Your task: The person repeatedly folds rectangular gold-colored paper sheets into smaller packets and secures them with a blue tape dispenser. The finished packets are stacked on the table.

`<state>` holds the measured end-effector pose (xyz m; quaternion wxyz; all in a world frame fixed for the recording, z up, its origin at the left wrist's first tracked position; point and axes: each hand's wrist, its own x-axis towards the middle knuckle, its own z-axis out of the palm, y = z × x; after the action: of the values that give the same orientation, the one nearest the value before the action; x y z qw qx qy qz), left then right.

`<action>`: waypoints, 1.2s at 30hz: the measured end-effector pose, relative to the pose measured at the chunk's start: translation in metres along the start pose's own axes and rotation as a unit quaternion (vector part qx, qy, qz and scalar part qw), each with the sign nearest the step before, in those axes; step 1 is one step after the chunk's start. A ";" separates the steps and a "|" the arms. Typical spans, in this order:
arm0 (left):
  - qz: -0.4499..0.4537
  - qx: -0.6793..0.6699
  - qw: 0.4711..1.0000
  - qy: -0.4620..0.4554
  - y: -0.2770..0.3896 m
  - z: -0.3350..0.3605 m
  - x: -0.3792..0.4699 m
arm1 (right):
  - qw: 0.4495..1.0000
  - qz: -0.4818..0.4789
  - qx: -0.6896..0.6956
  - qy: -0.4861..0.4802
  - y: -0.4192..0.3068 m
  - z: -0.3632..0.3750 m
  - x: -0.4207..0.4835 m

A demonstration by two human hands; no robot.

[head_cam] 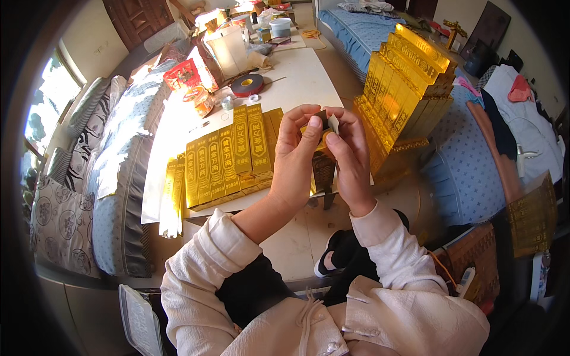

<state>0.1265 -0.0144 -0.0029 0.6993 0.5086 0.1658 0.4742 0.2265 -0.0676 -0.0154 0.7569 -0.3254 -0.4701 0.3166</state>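
Observation:
My left hand (294, 155) and my right hand (353, 162) meet in front of me, above the near edge of the table. Between them is a slim gold paper box (323, 171), its end turned up towards me. Both thumbs press near its rim, where grey-brown end flaps (333, 123) stand up. The box's lower part hangs between my wrists, in shadow and partly covered by my fingers. To the left, several folded gold boxes (213, 164) with printed characters lie side by side, two on top. Flat gold strips (171, 196) overhang the table edge beside them.
A tall stepped stack of gold boxes (396, 89) rises at the right. On the white table (303, 71) are a black tape roll (247, 85), a clear tape roll (227, 103), a snack tub (197, 100) and a white bin (228, 51). Patterned blue couches (467, 178) flank it.

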 end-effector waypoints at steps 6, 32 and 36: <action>0.066 0.033 0.997 -0.030 0.003 0.001 -0.008 | 0.999 -0.012 0.016 0.039 0.005 0.003 0.008; 0.238 0.214 0.947 0.029 -0.018 -0.014 0.007 | 0.985 0.071 0.155 -0.034 0.010 -0.012 0.016; 0.249 0.186 0.951 0.014 -0.024 -0.017 0.011 | 0.981 0.096 0.165 -0.030 0.011 -0.015 0.021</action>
<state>0.1313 0.0032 -0.0280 0.4500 0.6478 0.1290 0.6010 0.2461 -0.0470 -0.0187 0.7517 -0.2304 -0.4004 0.4707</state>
